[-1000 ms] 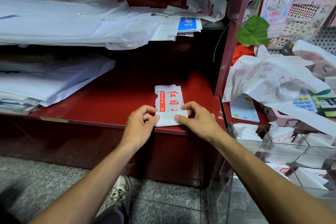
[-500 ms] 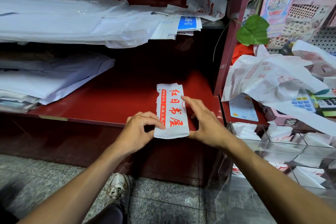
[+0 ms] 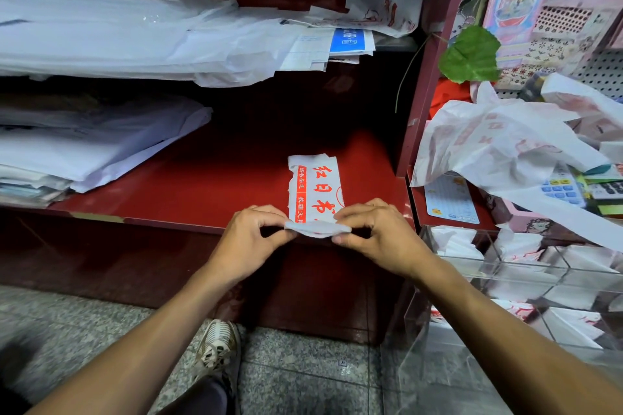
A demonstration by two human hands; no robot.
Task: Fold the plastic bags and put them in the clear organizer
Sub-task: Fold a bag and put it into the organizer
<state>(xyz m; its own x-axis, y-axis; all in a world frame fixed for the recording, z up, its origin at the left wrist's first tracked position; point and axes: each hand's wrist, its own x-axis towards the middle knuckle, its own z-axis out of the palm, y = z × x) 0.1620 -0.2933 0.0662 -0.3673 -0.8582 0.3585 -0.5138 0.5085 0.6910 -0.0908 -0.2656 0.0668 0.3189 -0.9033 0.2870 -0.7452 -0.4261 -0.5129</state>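
A white plastic bag with red characters point(image 3: 315, 187), folded into a narrow strip, lies on the red shelf point(image 3: 202, 189) near its front edge. My left hand point(image 3: 251, 239) pinches the strip's near left corner and my right hand point(image 3: 374, 232) pinches its near right corner, lifting the near end up off the shelf. The clear organizer point(image 3: 526, 283) stands at the lower right, its compartments holding several folded white bags. A heap of loose white bags with red print point(image 3: 499, 145) lies on the counter to the right.
Stacks of white plastic and paper fill the shelf's left side point(image 3: 91, 141) and the shelf above point(image 3: 135, 34). A red upright post point(image 3: 424, 77) divides the shelf from the right counter, where a calculator point(image 3: 563, 187) and a green leaf point(image 3: 470, 54) sit. My shoe point(image 3: 217, 347) is on the stone floor.
Both hands moved to the strip's near end, took its corners between the fingers and raised that end, bending it toward the far end.
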